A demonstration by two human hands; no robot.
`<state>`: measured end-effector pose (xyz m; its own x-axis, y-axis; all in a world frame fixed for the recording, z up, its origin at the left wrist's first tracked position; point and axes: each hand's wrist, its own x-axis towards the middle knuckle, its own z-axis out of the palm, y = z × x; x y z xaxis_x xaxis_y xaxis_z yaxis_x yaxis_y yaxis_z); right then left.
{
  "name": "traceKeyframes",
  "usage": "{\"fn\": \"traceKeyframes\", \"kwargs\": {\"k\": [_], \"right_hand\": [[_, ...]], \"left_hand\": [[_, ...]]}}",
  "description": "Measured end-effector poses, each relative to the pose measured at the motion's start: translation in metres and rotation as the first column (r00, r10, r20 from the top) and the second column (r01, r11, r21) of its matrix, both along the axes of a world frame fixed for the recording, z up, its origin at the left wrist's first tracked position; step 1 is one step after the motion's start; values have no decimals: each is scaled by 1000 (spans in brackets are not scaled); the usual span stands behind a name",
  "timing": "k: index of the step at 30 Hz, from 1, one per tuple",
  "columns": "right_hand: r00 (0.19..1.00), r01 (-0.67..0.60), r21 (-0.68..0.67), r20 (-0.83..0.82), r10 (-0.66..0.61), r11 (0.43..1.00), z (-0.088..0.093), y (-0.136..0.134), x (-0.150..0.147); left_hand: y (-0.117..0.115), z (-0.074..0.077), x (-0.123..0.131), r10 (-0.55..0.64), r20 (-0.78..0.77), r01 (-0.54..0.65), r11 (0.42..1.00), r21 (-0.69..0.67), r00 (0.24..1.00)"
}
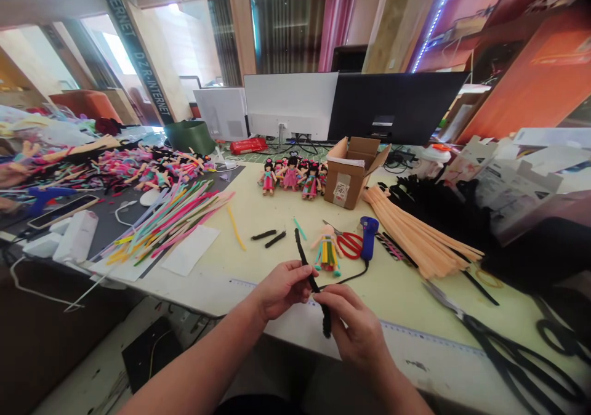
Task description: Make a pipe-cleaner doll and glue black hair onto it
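Note:
A black pipe cleaner (300,247) stretches between my hands over the front of the table. My left hand (287,287) pinches it near the middle. Lower down, my right hand (354,321) grips it with thumb and fingers, its fuzzy end hanging below. Just beyond my hands lies a small pipe-cleaner doll (327,253) with a striped yellow and green skirt, its head bare of black hair. Beside the doll are red-handled scissors (349,245) and a blue glue gun (368,237). Two short black pieces (263,235) and a teal piece (300,228) lie to the left.
Finished dolls (290,175) stand beside an open cardboard box (345,184). Peach pipe cleaners (420,233) and large black scissors (496,341) lie right; coloured pipe cleaners (180,218) left. A ruler (415,335) runs along the front edge. A co-worker's hand (13,173) shows far left.

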<state>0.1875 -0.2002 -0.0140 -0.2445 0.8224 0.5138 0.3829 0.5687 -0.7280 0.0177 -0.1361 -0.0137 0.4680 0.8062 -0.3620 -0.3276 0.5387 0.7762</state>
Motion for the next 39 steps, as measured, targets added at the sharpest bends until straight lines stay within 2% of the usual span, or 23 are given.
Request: {"fn": "traceKeyframes", "kwargs": {"k": [1,2,4,5,6,9,12,15,17,21,24,28,30,35,39], "right_hand": [[998,-8,-131,-64,-1,991,1,1,0],[990,-22,-282,-139,-18,959,3,2,0],[957,-85,-540,-278,-82,837,5,4,-1],[937,-122,-619,-329,-115,776,4,6,-3],[919,-149,-667,-366,-146,730,3,7,-6],[893,-164,-744,-391,-224,648,-5,9,-13],[931,-124,-802,-297,-210,585,-12,6,-15],[970,-12,-804,-153,-187,595,-16,1,-13],[977,16,-790,-119,-179,613,-17,-2,-11],[973,-99,-781,-207,-105,617,-19,-8,-11],[971,-119,-770,-223,-88,627,-20,-11,-12],[981,-103,-778,-182,-65,620,-18,-13,-11],[981,-116,-786,-186,-54,607,-17,-13,-10],[934,-153,-793,-310,-175,589,-16,-12,-6],[863,-191,-743,-439,-251,642,-16,-17,-5]], "left_hand": [[0,-1,0,-1,-20,1,1000,16,1000],[0,-1,0,-1,-45,3,999,39,999],[0,-3,1,-5,-101,15,996,93,995],[1,-3,1,-9,-125,23,993,116,992],[1,-4,2,-10,-145,30,990,135,989],[2,-3,2,16,-160,10,987,160,987],[7,1,-3,72,-156,-44,983,176,985],[16,8,-10,147,-147,-116,973,202,978],[23,13,-15,217,-91,-196,959,204,972],[32,22,-24,280,78,-289,943,167,957],[33,27,-26,229,111,-244,959,142,967],[32,32,-24,99,61,-107,983,151,993],[33,33,-22,93,36,-98,982,160,995],[35,34,-18,220,99,-233,961,148,970],[33,30,-18,333,154,-347,934,81,930]]}}
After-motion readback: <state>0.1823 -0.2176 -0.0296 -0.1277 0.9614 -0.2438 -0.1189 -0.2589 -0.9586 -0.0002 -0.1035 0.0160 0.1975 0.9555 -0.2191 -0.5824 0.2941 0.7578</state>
